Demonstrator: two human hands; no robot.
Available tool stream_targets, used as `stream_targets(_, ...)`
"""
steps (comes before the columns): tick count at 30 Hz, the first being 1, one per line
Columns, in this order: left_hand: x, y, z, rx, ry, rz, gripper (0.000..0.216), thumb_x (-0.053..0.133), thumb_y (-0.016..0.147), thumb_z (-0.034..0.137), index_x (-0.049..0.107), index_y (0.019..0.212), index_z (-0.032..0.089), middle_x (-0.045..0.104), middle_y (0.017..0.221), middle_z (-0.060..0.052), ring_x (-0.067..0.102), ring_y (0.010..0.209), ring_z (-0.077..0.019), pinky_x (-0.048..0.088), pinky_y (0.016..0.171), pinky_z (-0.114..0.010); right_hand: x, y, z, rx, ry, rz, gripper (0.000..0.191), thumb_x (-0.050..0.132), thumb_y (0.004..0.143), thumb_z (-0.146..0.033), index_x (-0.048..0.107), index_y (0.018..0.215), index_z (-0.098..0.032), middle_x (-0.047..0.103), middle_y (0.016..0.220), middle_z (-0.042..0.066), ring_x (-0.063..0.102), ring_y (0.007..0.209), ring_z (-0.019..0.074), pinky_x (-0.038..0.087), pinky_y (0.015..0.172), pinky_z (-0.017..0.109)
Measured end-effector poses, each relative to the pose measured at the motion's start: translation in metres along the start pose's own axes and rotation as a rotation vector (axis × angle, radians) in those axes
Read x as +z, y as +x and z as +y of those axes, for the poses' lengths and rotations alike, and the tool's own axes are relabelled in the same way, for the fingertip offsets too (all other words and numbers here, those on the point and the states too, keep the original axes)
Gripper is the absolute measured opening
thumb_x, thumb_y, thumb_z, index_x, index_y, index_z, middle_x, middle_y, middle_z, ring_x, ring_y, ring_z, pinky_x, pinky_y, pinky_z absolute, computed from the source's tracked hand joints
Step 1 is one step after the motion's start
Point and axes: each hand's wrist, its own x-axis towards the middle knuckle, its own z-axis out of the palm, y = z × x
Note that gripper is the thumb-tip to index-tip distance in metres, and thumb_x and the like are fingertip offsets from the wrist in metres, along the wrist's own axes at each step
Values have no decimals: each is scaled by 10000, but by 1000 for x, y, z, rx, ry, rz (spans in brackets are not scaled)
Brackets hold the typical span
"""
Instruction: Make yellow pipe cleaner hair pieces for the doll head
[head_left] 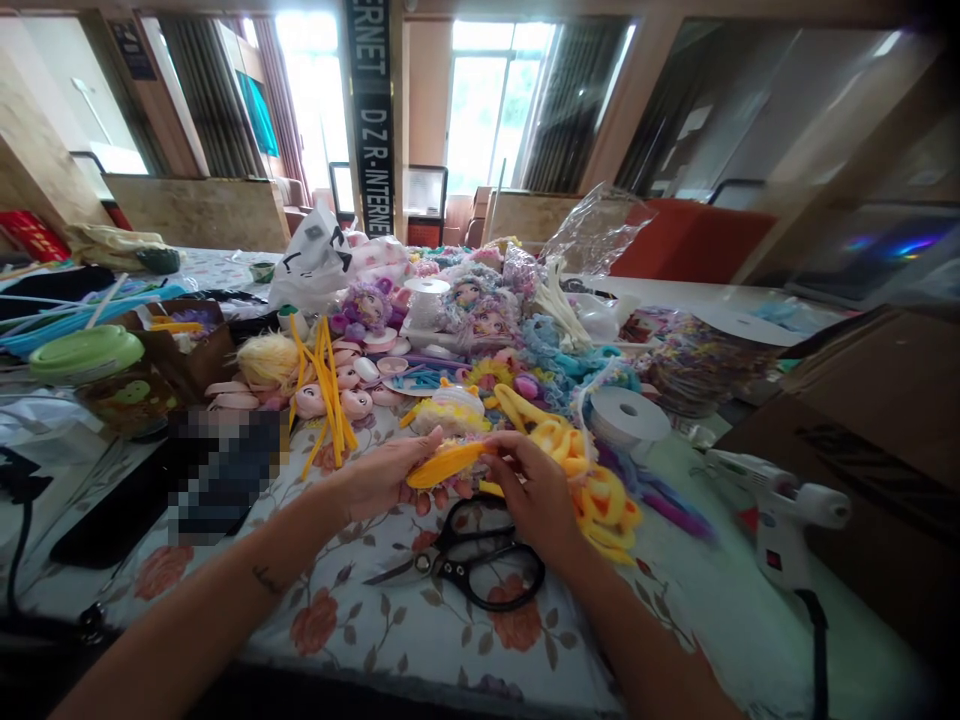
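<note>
A yellow, fuzzy, elongated piece (444,467) is held between both hands above the floral tablecloth (360,610). My left hand (390,470) supports it from the left, thumb on top and fingers underneath. At its right end, my right hand (531,490) pinches it between thumb and fingertips. Black-handled scissors (453,571) lie just below, blades pointing left, partly behind my right hand. Loose yellow fuzzy strips (604,505) are heaped to the right of that hand. Beyond my hands sits a small white and yellow fuzzy item (454,400).
Doll heads (356,403) and yellow fuzzy stems (330,385) lie at the left. A white ribbon spool (630,415), a white glue gun (784,530) and a cardboard box (862,450) occupy the right. Leftward are a green-lidded cup (86,352) and a dark flat object (112,505).
</note>
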Motion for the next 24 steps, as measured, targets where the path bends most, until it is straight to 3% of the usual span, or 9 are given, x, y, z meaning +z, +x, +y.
stream_targets(3,-1,1,2,-1,-8,9,470,500,868,520,671,1011,106,682,839,-118,533,529,-91,409,405,-155,0,1,-1,-101,-41,45,71,524,889,-194,586,917,-216,582,1081,73,595,953,181,544,675,269)
stream_targets(7,-5,0,0,-2,-60,67,449,511,867,509,673,987,108,674,801,-102,512,506,-82,379,381,-146,-2,1,-7,-174,-23,111,88,545,873,-147,584,888,-224,560,939,38,568,881,153,515,684,254)
stream_targets(9,-9,-2,-1,-8,-101,97,436,520,866,500,676,952,102,672,789,-100,510,497,-79,366,367,-141,-3,0,-10,-110,69,157,73,564,865,-157,578,869,-228,568,870,15,572,797,136,504,651,240)
stream_targets(13,-18,-5,2,53,-220,131,467,471,888,507,672,913,87,642,682,-83,528,495,-95,374,359,-145,-6,2,-10,198,398,210,61,615,849,-251,566,873,-225,569,687,-33,537,551,94,464,517,205)
stream_targets(18,-28,-5,8,254,-294,186,412,465,910,449,670,966,96,665,733,-87,559,525,-107,431,402,-168,2,3,-5,403,428,-72,169,686,768,-325,594,791,-185,571,634,-24,543,558,114,457,529,225)
stream_targets(24,-26,-8,7,280,-293,183,358,569,855,427,676,965,104,676,782,-93,594,586,-129,451,434,-183,21,-3,-2,322,19,-220,101,619,796,-284,647,790,-187,651,684,14,598,609,159,463,532,253)
